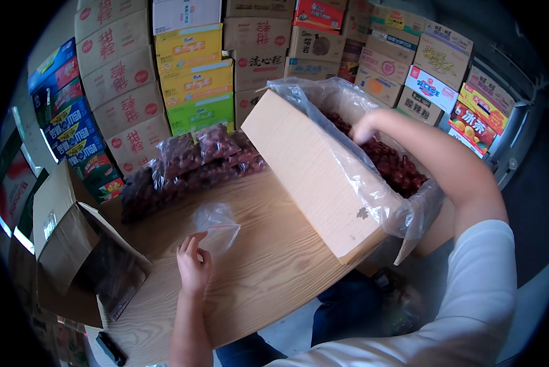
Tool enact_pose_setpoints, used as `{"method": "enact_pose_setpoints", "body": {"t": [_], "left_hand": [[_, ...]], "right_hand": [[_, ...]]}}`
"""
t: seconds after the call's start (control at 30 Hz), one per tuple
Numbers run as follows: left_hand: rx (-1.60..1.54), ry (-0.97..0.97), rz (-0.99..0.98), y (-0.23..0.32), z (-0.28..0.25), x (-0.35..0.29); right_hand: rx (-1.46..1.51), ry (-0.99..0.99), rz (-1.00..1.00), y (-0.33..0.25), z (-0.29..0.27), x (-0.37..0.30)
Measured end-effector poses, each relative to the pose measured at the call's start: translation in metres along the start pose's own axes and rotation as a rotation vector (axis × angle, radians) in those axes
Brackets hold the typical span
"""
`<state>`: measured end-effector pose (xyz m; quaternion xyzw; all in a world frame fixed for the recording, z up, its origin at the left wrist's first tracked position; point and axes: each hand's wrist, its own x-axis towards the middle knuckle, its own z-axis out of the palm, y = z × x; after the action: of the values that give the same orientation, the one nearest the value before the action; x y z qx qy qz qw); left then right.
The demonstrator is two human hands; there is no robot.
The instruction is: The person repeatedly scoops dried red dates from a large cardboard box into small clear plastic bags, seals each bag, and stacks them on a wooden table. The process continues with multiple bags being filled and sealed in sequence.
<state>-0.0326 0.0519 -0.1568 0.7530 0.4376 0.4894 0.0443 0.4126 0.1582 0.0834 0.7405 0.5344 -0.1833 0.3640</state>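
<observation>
1. At the wooden tabletop (274, 263), the left hand (194, 264) was found with fingers bent, at the near edge of a small see-through bag (221, 232). Whether the fingers pinched the bag could not be told.

2. The right hand (365, 126) was inside the large box (314, 174), at the dark red fruit (397, 168). It was blurred and its fingertips were hidden; whether it held any fruit could not be told.

3. Good practice, in this inspector's judgement: the reach should have been kept within the plastic liner (418, 214), with a loose scoop of the fingers to avoid crushing fruit. The bag looked light and limp, so a light pinch at its mouth would have steadied it.

4. Edges: the large box's near corner stood at or past the tabletop's curved near edge; its support on the far side could not be seen. The liner hung over the box rim and could have snagged the right forearm.

5. Room for moving: wood grain showed between the bag and the large box, a passage for the hands. Filled bags (189, 159) bounded it behind, and an open carton (66, 238) stood to the left.
</observation>
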Motion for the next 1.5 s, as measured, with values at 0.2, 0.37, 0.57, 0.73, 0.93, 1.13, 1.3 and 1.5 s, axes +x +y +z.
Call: {"method": "enact_pose_setpoints", "body": {"t": [0.2,0.37,0.57,0.73,0.93,1.13,1.3,1.5], "left_hand": [[-0.001,-0.014,0.012,0.000,0.003,0.003],[0.014,-0.029,-0.033,0.007,0.000,0.001],[0.005,-0.039,-0.042,0.005,0.002,0.002],[0.000,-0.056,-0.039,0.004,0.003,0.003],[0.001,-0.059,-0.033,0.006,0.004,0.004],[0.022,-0.045,-0.020,0.001,0.004,0.001],[0.006,-0.048,-0.021,0.004,0.005,0.001],[0.012,-0.067,-0.022,0.002,0.003,0.002]], "right_hand": [[0.308,0.338,-0.666,-0.004,-0.021,0.089],[0.326,0.313,-0.673,-0.021,-0.015,0.074],[0.336,0.300,-0.664,-0.024,-0.013,0.063],[0.340,0.298,-0.671,-0.024,-0.012,0.058],[0.349,0.301,-0.670,-0.025,-0.010,0.053],[0.342,0.291,-0.679,-0.033,-0.010,0.054],[0.338,0.291,-0.668,-0.034,-0.009,0.048],[0.339,0.299,-0.680,-0.040,-0.006,0.043]]}}
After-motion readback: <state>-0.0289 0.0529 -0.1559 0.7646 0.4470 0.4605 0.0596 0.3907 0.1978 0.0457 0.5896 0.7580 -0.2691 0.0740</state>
